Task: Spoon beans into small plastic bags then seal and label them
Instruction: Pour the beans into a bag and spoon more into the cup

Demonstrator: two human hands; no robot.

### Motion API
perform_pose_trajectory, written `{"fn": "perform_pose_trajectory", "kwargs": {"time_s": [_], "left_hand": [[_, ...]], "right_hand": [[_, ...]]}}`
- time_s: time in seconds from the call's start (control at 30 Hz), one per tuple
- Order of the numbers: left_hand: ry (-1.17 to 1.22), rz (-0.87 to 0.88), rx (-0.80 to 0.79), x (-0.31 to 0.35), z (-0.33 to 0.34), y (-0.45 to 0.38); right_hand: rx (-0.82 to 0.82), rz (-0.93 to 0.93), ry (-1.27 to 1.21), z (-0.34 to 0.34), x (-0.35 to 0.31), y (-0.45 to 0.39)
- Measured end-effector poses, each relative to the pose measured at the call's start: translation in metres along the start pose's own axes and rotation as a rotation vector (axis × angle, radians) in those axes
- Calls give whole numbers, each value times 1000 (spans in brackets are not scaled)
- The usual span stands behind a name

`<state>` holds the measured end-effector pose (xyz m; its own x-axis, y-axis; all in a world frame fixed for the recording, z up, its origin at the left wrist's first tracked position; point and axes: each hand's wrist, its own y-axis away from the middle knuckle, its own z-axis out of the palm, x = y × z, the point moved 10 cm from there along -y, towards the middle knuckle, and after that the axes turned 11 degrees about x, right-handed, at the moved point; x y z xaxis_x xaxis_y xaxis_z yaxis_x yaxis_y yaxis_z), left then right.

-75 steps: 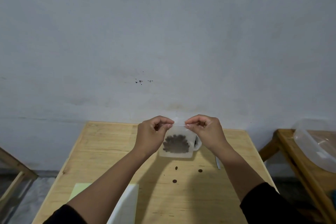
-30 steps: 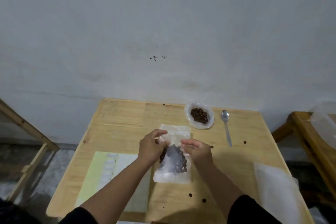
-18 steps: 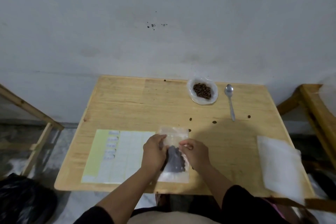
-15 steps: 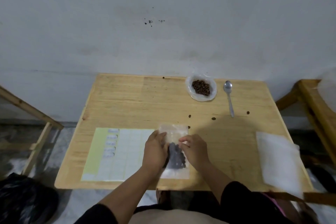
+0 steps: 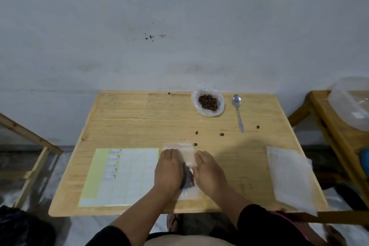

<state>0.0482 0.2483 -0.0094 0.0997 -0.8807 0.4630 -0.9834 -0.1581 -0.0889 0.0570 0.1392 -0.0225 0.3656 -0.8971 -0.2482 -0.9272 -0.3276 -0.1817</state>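
We have one small plastic bag [image 5: 187,158] lying flat on the tabletop [image 5: 139,126], and we take it as our landmark. Dark beans [image 5: 188,175] sit inside it, so the spooning for this bag looks done. Our left hand [image 5: 168,170] lies on the bag's left side and our right hand [image 5: 208,171] on its right side, both with fingers laid out flat and pressing down, gripping nothing; we judge we are smoothing the bag and pressing its seal, though whether the strip at the far edge is fully closed we cannot tell. Just left of the bag lies the label sheet [image 5: 119,175], its labels not yet on this bag, so labelling is left. Beyond the bag, toward the wall, sits the open bag of beans [image 5: 207,103] with the spoon [image 5: 238,112] beside it, and a few stray beans [image 5: 221,134] lie between. Well to the bag's right rests a stack of empty bags [image 5: 289,177], which suggests more filling ahead.
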Motion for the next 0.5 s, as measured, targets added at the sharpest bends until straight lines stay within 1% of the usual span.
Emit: {"fn": "perform_pose_trajectory", "kwargs": {"time_s": [0.07,0.1,0.17,0.2,0.23,0.33,0.43,0.5], "left_hand": [[-51,60,-23,18,3,-2],[-59,99,-8,31,3,-4],[-51,235,97,66,-1,-6],[-41,306,121,86,-1,-5],[-41,358,110,105,0,-4],[-64,471,35,152,20,2],[-4,504,-41,183,55,9],[53,498,-87,200,78,14]], "right_hand": [[41,-63,57,-10,6,2],[62,-86,73,-16,11,4],[115,-87,79,-31,29,7],[113,-54,89,-37,42,10],[125,-25,118,-44,57,12],[129,95,182,-70,107,28],[123,238,221,-85,166,54],[99,329,202,-89,199,74]]}}
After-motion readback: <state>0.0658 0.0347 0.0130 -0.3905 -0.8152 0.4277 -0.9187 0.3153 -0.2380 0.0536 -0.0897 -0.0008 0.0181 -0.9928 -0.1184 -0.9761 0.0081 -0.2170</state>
